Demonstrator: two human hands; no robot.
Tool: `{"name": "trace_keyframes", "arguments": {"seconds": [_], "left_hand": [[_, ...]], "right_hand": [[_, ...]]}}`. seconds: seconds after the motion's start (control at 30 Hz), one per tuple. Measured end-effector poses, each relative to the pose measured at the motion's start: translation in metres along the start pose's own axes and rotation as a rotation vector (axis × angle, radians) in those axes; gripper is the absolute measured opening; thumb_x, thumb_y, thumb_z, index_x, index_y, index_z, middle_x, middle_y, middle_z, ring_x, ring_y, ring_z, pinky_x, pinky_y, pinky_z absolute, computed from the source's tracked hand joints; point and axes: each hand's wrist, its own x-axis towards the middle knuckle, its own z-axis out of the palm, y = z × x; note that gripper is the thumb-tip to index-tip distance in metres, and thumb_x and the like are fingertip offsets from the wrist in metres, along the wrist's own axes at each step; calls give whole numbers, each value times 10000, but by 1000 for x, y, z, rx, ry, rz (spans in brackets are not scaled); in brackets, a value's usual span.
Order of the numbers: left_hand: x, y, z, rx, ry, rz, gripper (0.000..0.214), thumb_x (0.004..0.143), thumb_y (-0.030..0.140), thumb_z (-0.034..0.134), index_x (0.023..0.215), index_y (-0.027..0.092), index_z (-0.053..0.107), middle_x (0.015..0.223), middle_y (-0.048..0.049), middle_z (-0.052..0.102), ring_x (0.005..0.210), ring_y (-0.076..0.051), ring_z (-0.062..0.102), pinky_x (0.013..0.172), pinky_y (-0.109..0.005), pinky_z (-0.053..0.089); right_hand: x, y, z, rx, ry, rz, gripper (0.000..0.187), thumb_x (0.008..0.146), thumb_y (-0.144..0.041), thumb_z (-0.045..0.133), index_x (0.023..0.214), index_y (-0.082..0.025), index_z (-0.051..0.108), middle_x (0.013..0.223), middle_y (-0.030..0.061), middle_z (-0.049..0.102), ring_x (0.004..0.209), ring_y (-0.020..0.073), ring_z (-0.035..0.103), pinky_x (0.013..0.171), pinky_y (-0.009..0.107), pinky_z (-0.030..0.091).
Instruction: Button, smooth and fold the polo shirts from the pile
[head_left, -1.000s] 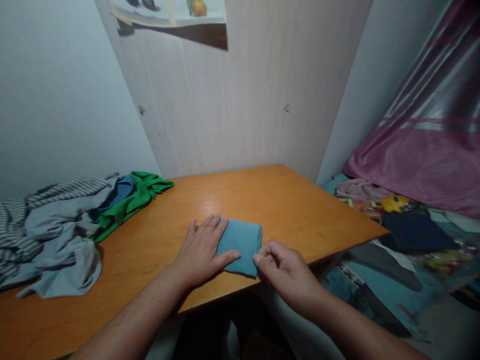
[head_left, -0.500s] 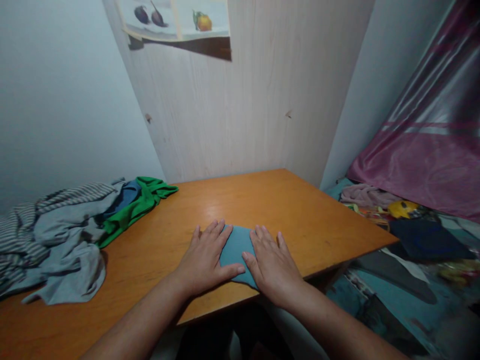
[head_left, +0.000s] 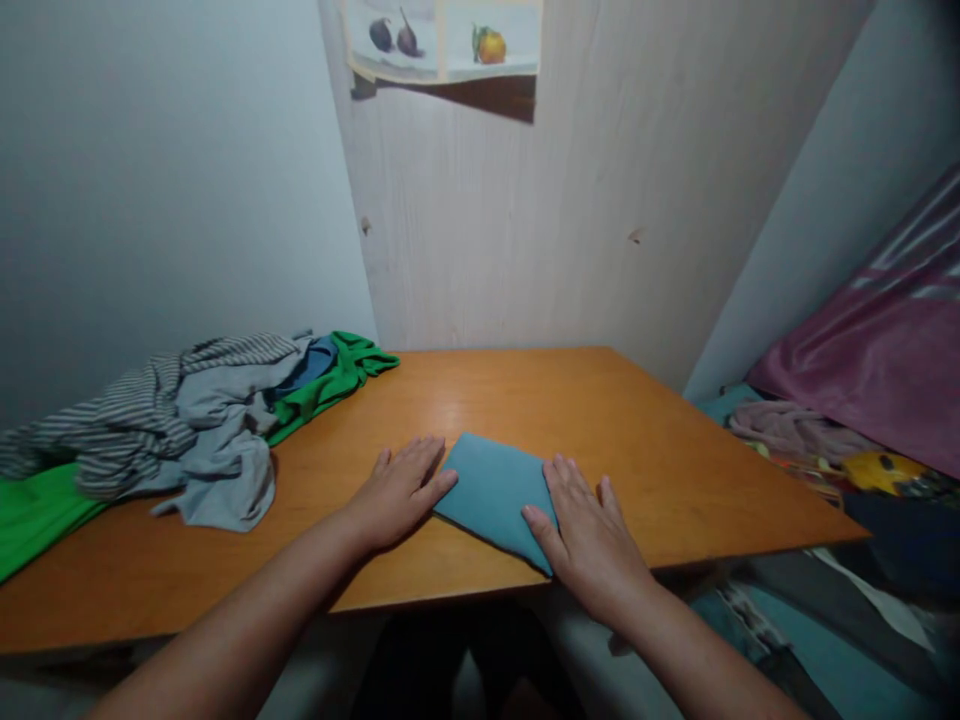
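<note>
Head: L hand [head_left: 401, 490], R hand [head_left: 589, 535] flat at blue cloth [head_left: 491, 490] edges.

Your bare left hand [head_left: 397, 490] lies flat, palm down, fingers straight and close together, angled toward the right, thumb stretched sideways. Your bare right hand [head_left: 589, 530] lies flat too, palm down, fingers slightly spread, thumb toward the left. Both forearms come in from below, converging, hands apart
</note>
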Motion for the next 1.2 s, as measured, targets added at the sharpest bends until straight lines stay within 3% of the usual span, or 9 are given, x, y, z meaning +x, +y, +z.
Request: {"name": "trace_keyframes", "arguments": {"seconds": [0.13,0.27,0.43,0.57,0.77,1.0,1.13,1.2], "left_hand": [[-3,-11,-8,-149,216,44,679,1019,585,301,1487,129,487,1511,-158,535,1404,-294,491,1189,-511,350],[-9,6,-14,-166,347,198,539,1021,486,392,1424,167,554,1434,-126,610,1331,-270,562,1135,-463,440],[-11,50,-10,-50,251,476,497,1038,433,398,1464,205,511,1519,-100,536,1428,-241,460,1207,-458,352],[-4,69,7,69,143,488,611,1028,554,359,1534,219,427,1628,-103,382,1514,-270,322,1247,-508,231],[1,72,24,205,112,450,685,991,670,321,1519,256,462,1609,-104,415,1501,-324,332,1232,-582,150],[0,70,24,223,110,459,696,987,669,326,1531,252,446,1614,-104,408,1506,-305,325,1233,-546,158],[2,70,26,245,105,465,732,956,691,385,1536,248,439,1619,-120,395,1505,-322,321,1227,-555,157],[3,70,26,247,98,468,753,944,710,388,1541,252,433,1621,-123,390,1501,-331,327,1221,-560,160]], "right_hand": [[5,13,-10,148,75,-49,676,1016,-603,377,1533,-172,447,1596,156,389,1509,329,299,1207,669,185],[13,27,-25,370,215,-102,548,1029,-519,409,1444,-197,563,1510,145,524,1440,299,439,1192,588,326],[10,37,-35,460,248,-71,501,1020,-497,436,1365,-195,637,1404,136,628,1331,286,566,1147,522,427],[5,42,-35,444,189,-83,496,1020,-486,436,1363,-188,636,1401,128,632,1312,274,582,1137,501,441],[9,43,-38,416,228,-105,468,1002,-457,487,1352,-186,640,1355,138,663,1257,274,624,1090,493,485],[-24,14,-28,227,178,-526,440,997,-284,488,1420,-213,584,1462,107,584,1413,246,480,1179,516,384],[-47,19,-14,173,115,-543,536,972,-257,503,1506,-228,487,1516,101,527,1458,258,414,1186,560,354],[-50,26,-14,231,127,-507,487,978,-266,501,1463,-255,543,1492,91,555,1425,253,464,1168,542,390]]}}
